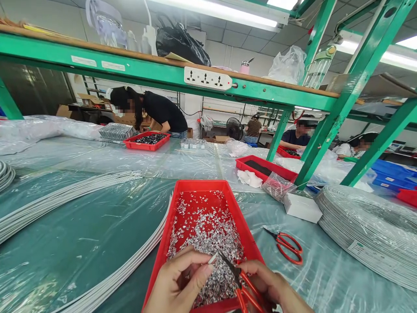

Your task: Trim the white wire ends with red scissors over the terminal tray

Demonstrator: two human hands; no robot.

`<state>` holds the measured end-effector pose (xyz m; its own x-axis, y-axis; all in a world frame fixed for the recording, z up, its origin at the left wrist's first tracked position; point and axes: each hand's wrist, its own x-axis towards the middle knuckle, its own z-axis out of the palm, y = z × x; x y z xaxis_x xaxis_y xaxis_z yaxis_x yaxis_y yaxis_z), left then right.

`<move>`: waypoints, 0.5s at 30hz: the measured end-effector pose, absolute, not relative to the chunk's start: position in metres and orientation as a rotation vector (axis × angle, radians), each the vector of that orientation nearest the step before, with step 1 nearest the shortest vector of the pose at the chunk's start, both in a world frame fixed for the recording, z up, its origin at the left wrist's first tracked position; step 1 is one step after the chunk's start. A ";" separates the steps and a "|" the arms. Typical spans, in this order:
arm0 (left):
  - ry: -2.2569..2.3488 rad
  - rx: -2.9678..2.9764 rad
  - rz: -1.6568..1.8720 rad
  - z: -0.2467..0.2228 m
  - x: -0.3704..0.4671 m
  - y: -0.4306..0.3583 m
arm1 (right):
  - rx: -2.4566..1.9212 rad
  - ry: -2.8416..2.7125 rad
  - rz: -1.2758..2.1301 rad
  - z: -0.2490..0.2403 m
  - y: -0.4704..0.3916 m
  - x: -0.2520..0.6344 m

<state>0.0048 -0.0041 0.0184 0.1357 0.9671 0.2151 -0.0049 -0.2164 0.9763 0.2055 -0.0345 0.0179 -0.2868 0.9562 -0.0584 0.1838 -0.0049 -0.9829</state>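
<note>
My left hand [182, 278] pinches a short white piece [212, 260], which looks like a cable end, between thumb and forefinger. Orange-handled scissors [239, 278] are gripped in my right hand [276, 287], their dark blades angled up and left. The blade tips come close to the white piece; whether they touch it I cannot tell. Both hands are over the near end of a red tray [199, 184]. Many small shiny silver scraps [211, 228] are spread in that tray, thickest toward the near end.
Another pair of scissors [289, 248] lies right of the tray, near a white box [302, 208] and a large coil of cable [355, 234]. White cable lengths [140, 256] run along the left. A green shelf [156, 71] crosses above. A person in black [164, 111] bends over another red tray [146, 148].
</note>
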 end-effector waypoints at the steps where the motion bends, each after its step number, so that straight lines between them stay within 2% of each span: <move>1: 1.003 1.427 1.252 0.019 0.005 -0.004 | -1.216 -1.536 1.383 0.018 -0.035 0.205; 8: 0.969 1.399 1.177 0.016 0.004 -0.003 | -1.183 -1.399 1.544 0.018 -0.033 0.201; 15: 0.968 1.392 1.197 0.012 0.006 -0.003 | -1.320 -1.725 1.392 0.008 -0.031 0.207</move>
